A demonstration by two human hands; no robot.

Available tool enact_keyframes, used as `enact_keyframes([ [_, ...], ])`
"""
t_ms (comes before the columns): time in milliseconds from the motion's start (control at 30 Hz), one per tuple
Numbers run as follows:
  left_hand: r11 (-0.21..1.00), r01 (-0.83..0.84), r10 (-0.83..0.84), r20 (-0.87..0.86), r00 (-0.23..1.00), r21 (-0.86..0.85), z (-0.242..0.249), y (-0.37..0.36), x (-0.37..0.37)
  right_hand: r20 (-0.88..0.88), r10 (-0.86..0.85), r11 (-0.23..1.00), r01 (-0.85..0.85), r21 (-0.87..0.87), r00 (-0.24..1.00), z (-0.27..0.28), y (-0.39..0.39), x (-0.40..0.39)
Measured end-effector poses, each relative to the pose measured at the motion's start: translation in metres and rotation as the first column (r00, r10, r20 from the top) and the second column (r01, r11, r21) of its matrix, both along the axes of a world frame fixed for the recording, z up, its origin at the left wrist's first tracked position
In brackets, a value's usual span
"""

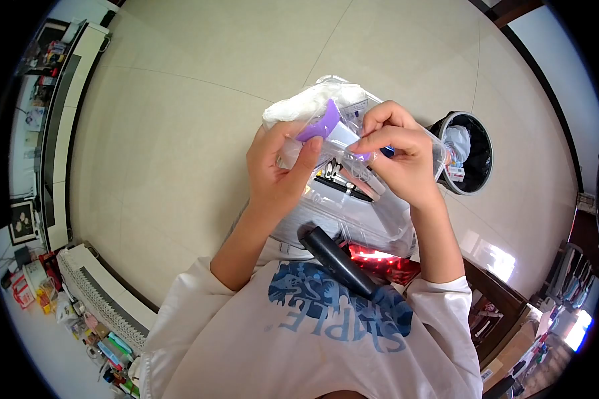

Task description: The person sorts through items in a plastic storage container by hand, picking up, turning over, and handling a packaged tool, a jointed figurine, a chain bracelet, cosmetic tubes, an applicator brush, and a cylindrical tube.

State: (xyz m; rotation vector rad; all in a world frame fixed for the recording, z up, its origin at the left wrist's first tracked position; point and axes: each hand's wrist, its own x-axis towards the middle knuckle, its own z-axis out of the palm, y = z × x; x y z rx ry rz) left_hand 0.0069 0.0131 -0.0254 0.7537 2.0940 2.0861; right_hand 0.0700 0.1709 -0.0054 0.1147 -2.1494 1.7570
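Observation:
A clear plastic packet [345,132] with a purple-and-white item [322,126] in it is stretched between my two hands, above a see-through plastic box [343,216]. My left hand [277,166] grips the packet's left side, thumb against the purple part. At its right side, the fingers of my right hand [406,149] pinch the plastic. I cannot make out exactly what the purple item is. Beneath, the box holds several small things, among them a black strip [343,189] and a pinkish flat piece [364,181]. White crumpled material [299,106] lies at the box's far side.
Close to my body lie a black cylindrical object [338,261] and a shiny red packet [383,263]. A black-lined waste bin [491,156] with rubbish inside stands to the right on the tiled floor [180,133]. Cluttered shelving [56,126] runs along the left.

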Motion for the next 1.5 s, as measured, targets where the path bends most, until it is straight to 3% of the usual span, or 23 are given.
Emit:
enact_keyframes([
  [233,1.0,0.022,-0.021,-0.077,0.997,0.011,-0.004,-0.003,-0.003,0.019,0.006,1.0,-0.006,-0.027,1.0,0.001,-0.004,0.0],
  [300,0.997,-0.012,0.005,0.093,0.996,0.082,-0.001,-0.003,-0.002,0.023,0.015,1.0,-0.014,-0.024,1.0,0.001,-0.004,0.0],
  [333,0.997,-0.012,0.004,0.093,0.996,0.081,-0.001,-0.004,-0.002,0.027,0.023,1.0,-0.023,-0.02,0.999,0.001,-0.004,0.0],
  [400,1.0,-0.007,0.007,0.053,0.999,-0.011,0.0,-0.005,-0.003,0.028,0.024,1.0,-0.023,-0.012,0.999,0.001,-0.004,0.0],
  [633,0.998,-0.032,0.03,-0.033,0.999,-0.054,0.0,-0.001,-0.002,0.008,0.026,1.0,-0.026,0.0,1.0,-0.001,-0.003,0.0],
  [800,0.996,-0.06,0.044,-0.212,0.976,-0.068,-0.003,0.001,-0.002,0.048,0.015,1.0,-0.014,-0.013,0.999,0.001,-0.004,0.001],
  [933,0.991,-0.028,0.001,-0.201,0.98,-0.129,-0.001,-0.003,-0.002,0.041,0.005,0.998,-0.003,-0.056,0.999,0.0,-0.004,0.0],
  [1000,0.996,-0.044,0.047,-0.041,0.998,0.079,-0.001,0.0,0.001,0.027,-0.005,0.998,0.007,-0.058,1.0,-0.001,-0.003,-0.001],
  [1067,0.992,-0.036,0.039,-0.024,0.999,0.119,-0.001,0.0,0.002,0.015,-0.015,0.998,0.016,-0.058,1.0,-0.001,-0.003,-0.001],
  [1133,0.987,-0.029,0.03,-0.008,1.0,0.16,0.0,0.0,0.0,-0.027,-0.047,0.993,0.044,-0.107,0.998,-0.002,-0.004,-0.002],
  [1167,0.993,0.041,-0.031,-0.089,0.996,0.114,0.001,-0.002,-0.005,-0.027,-0.048,0.993,0.045,-0.107,0.998,-0.002,-0.005,-0.001],
  [1200,0.992,0.106,-0.095,-0.166,0.982,0.063,0.001,-0.003,-0.008,0.049,-0.069,0.974,0.078,-0.212,0.996,-0.001,-0.006,0.001],
  [1233,0.992,0.107,-0.095,-0.166,0.982,0.063,0.0,-0.005,-0.008,0.127,-0.082,0.943,0.118,-0.312,0.989,0.0,-0.007,0.002],
  [1267,0.991,0.131,-0.127,-0.159,0.979,0.017,-0.001,-0.007,-0.008,0.127,-0.082,0.943,0.119,-0.312,0.989,0.002,-0.007,0.002],
  [1333,0.987,0.155,-0.158,-0.151,0.976,-0.029,-0.001,-0.007,-0.006,0.131,-0.048,0.852,0.109,-0.512,0.99,0.004,-0.006,0.002],
  [1400,0.992,0.112,-0.116,-0.073,0.991,-0.051,0.0,-0.006,-0.003,0.131,-0.072,0.831,0.132,-0.54,0.989,0.002,-0.001,0.003],
  [1500,0.991,0.113,-0.118,-0.078,0.99,-0.069,0.002,-0.006,-0.003,0.078,0.029,0.778,0.026,-0.628,0.997,0.0,0.005,0.003],
])
